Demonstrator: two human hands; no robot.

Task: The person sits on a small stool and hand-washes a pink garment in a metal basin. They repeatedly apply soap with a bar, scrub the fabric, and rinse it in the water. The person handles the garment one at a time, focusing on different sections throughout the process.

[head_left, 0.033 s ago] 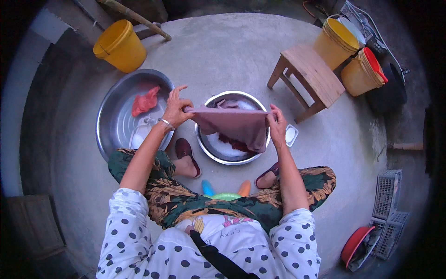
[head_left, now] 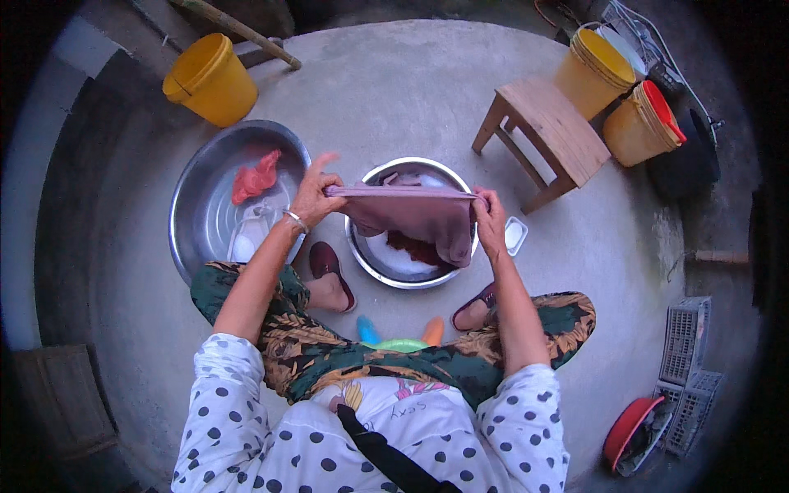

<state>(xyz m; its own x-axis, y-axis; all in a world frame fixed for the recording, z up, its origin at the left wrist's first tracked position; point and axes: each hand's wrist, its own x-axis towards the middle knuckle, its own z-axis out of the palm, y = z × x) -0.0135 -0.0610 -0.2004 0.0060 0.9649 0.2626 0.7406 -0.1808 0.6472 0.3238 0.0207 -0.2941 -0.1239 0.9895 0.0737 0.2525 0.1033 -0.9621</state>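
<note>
With left hand (head_left: 319, 187) and right hand (head_left: 488, 212) clamped on opposite far corners of one soft mauve cloth (head_left: 411, 215), holding its edge taut and straight over one round, shiny steel basin (head_left: 403, 284) of white suds (head_left: 388, 256) and dark-red fabric (head_left: 411, 245). To the left, one larger steel basin (head_left: 196, 201) with one crumpled coral-red bundle (head_left: 256, 177). Beyond both rims, smooth grey concrete floor (head_left: 411, 90), wide toward the far side. Farther out, three yellow plastic buckets (head_left: 220, 92): one left, two right, beside one wooden stool (head_left: 551, 123).
</note>
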